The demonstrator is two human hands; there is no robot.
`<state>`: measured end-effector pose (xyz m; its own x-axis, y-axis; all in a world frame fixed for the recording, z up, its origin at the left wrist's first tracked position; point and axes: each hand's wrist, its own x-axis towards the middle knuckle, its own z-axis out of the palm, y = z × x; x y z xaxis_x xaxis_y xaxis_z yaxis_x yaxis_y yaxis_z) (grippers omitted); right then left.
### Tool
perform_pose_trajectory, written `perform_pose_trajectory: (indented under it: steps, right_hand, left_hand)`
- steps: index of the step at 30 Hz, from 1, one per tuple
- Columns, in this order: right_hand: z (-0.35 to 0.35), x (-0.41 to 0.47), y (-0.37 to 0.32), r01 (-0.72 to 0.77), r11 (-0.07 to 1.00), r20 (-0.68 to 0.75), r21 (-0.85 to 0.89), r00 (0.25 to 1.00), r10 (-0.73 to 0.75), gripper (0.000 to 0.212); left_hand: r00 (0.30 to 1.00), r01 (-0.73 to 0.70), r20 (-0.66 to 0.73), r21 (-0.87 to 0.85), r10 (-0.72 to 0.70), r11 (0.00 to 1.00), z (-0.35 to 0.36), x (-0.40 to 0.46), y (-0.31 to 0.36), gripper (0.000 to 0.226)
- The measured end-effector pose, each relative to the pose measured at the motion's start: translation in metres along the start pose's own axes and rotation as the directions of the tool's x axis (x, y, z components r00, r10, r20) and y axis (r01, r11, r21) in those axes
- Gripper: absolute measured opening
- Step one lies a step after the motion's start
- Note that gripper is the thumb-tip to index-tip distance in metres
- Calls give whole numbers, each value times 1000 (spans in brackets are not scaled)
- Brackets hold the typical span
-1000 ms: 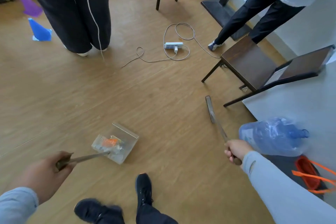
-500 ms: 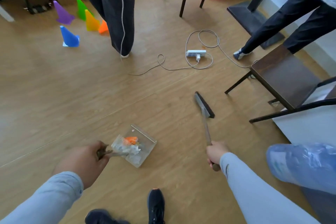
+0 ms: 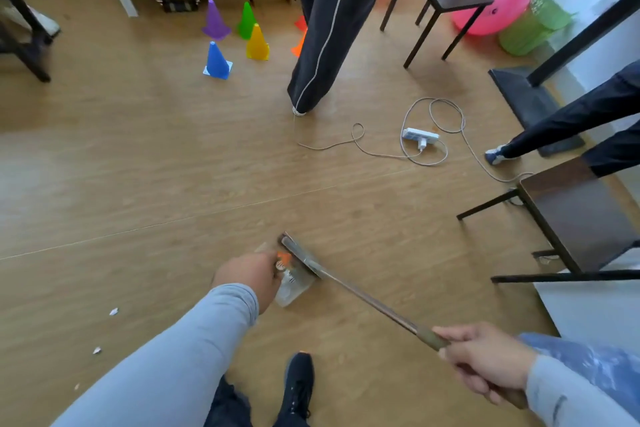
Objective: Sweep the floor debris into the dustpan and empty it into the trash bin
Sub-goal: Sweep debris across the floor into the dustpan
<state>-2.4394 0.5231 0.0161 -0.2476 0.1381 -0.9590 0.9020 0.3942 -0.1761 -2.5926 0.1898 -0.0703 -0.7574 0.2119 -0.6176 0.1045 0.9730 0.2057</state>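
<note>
Since half a second ago your right hand [image 3: 485, 362] has swung the broom [image 3: 346, 282] across to the left, so its head now lies against the dustpan [image 3: 294, 282] rather than standing apart from it on the bare floor [image 3: 138, 184]. Your left hand [image 3: 249, 276] has gone forward too and now covers the near part of the pan.

No brand, label or writing can be read on the broom, the pan or anything near them.

The dustpan is clear plastic, blurred, with an orange scrap [image 3: 284, 257] and pale bits showing inside it. It sits on the wood floor just ahead of your black shoe [image 3: 299, 383]. Your left hand is closed around its handle, and the pan's body lies just to the right of your knuckles, touching the hand's edge.

The broom has a thin metal shaft with a darker grip at the end. Your right hand is wrapped tight around that grip, and the shaft runs up and left from your fist to the flat head, which lies along the pan's far right edge.

Three white paper scraps [image 3: 113, 311] lie on the floor to your left, well apart from the pan.
</note>
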Motion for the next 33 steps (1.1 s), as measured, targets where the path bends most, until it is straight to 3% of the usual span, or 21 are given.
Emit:
perform_pose_trajectory:
  steps: [5,8,12,19,23,33]
  right_hand:
    - [-11,-53,-17,12,1000,-85,25,996,-10,52]
    - [23,-25,-46,59,998,-196,-24,979,-62,56]
    - [87,56,-113,78,972,-234,-224,963,-131,64]
    - [202,75,-162,89,917,-13,-390,995,-102,62]
    - [176,32,-169,52,906,49,-420,998,-34,51]
    - [119,-53,-183,19,983,-144,-182,988,-45,53]
  left_hand:
    - [999,19,-33,-86,-22,996,-1,-29,-58,22]
    - [997,52,-47,-117,-58,992,-4,-43,-98,26]
    - [990,112,-67,-157,-124,981,-12,-44,-141,27]
    - [981,174,-61,-155,-185,973,-21,-18,-182,23]
    - [980,176,-61,-173,-189,969,-35,-8,-195,24]
    - [978,175,-58,-278,-198,944,-26,-67,-243,23]
